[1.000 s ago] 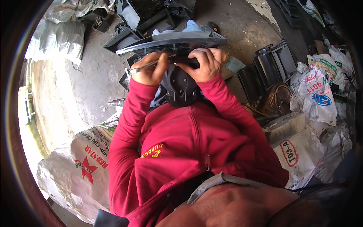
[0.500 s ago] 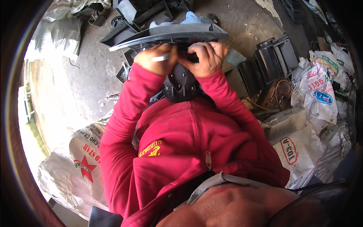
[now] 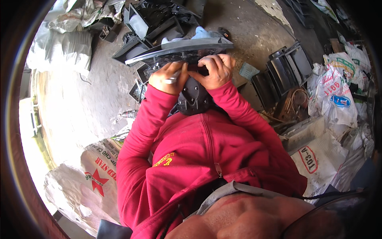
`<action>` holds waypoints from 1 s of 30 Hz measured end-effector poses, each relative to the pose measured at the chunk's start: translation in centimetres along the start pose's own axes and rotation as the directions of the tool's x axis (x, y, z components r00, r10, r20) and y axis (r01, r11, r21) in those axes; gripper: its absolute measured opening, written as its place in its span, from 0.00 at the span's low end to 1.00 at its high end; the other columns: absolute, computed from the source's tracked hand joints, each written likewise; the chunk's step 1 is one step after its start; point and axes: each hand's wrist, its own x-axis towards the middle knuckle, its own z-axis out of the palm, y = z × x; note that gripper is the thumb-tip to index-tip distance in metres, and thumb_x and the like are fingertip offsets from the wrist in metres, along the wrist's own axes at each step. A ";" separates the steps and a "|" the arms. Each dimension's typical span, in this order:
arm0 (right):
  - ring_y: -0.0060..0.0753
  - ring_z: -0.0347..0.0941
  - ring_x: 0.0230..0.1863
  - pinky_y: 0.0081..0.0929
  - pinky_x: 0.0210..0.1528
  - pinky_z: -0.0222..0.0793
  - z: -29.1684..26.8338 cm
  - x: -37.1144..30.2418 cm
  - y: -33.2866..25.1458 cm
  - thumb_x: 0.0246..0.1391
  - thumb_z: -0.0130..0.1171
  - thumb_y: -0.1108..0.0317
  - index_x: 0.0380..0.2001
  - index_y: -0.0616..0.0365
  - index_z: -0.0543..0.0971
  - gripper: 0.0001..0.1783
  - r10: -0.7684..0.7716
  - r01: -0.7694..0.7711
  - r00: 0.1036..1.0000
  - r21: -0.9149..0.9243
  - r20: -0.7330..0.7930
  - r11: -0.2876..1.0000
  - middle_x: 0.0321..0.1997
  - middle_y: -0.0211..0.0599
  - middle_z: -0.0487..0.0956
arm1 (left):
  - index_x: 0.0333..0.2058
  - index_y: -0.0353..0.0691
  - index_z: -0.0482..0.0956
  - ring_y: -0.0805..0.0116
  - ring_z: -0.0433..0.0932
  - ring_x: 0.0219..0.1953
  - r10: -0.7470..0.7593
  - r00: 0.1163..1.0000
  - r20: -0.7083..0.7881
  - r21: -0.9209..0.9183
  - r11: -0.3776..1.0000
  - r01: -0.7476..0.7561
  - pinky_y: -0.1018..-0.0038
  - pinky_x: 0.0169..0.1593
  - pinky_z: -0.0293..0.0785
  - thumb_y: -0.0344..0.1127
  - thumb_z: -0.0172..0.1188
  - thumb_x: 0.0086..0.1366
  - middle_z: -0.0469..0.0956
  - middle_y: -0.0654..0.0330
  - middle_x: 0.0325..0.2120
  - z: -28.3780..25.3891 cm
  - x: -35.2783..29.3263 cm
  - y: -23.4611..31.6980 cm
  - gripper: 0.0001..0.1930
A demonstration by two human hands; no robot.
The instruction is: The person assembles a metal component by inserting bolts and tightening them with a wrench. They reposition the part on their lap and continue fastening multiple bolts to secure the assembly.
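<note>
Left hand (image 3: 166, 75), curled shut around a silver metal piece (image 3: 170, 81); right hand (image 3: 217, 71), fingers bent and thumb turned inward, its grip not determinable because the fingertips are hidden. Grey concrete floor (image 3: 107, 63), worn and speckled, carries the surroundings. Along its left edge, pale sacks (image 3: 59, 49) lie toward the far corner, above a brightly lit strip; a large white sack (image 3: 85, 181) with a red star occupies the near left corner. Further right stand small open boxes (image 3: 139, 91) of loose metal parts, and toward the far edge lie dark angular casings (image 3: 149, 30). Right of the hands come a pale green sheet (image 3: 248, 71), a row of black housings (image 3: 284, 71) and a rusty brown object (image 3: 294, 101); heaped white bags (image 3: 334, 95) line the right edge. Broad dark panel (image 3: 179, 47), with a glossy curved rim, spans the space just beyond both hands, crosswise and raised, its left end projecting past the left hand; the fingers meet its near underside. Black screw-studded part (image 3: 195, 97) sits below the gap between the hands, against the red top (image 3: 183, 143).
</note>
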 end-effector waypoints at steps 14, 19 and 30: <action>0.28 0.64 0.35 0.33 0.40 0.55 1.0 -1.4 0.9 0.24 0.72 0.48 0.20 0.39 0.71 0.21 0.008 -0.008 0.999 -0.015 -0.049 1.000 0.26 0.14 0.71 | 0.40 0.34 0.79 0.77 0.77 0.22 -0.354 0.856 0.377 -0.462 0.729 0.505 0.80 0.22 0.69 0.37 0.50 0.68 0.78 0.62 0.20 -0.6 -1.1 -1.9 0.13; 0.28 0.65 0.34 0.33 0.39 0.55 0.7 -0.9 0.8 0.23 0.74 0.49 0.22 0.41 0.71 0.24 -0.028 0.026 0.998 -0.044 -0.059 0.999 0.26 0.14 0.72 | 0.44 0.29 0.76 0.71 0.79 0.24 -0.446 0.754 0.482 -0.593 0.467 0.656 0.81 0.23 0.71 0.42 0.48 0.68 0.80 0.55 0.26 -0.8 -0.9 -2.8 0.19; 0.29 0.67 0.35 0.33 0.41 0.56 0.1 -0.3 0.0 0.34 0.68 0.56 0.21 0.43 0.73 0.14 0.009 -0.011 0.998 -0.024 -0.055 1.000 0.26 0.18 0.75 | 0.29 0.44 0.79 0.57 0.79 0.21 -0.005 0.978 0.209 0.334 0.940 -0.066 0.68 0.23 0.73 0.38 0.59 0.59 0.78 0.56 0.21 -0.6 1.0 2.2 0.06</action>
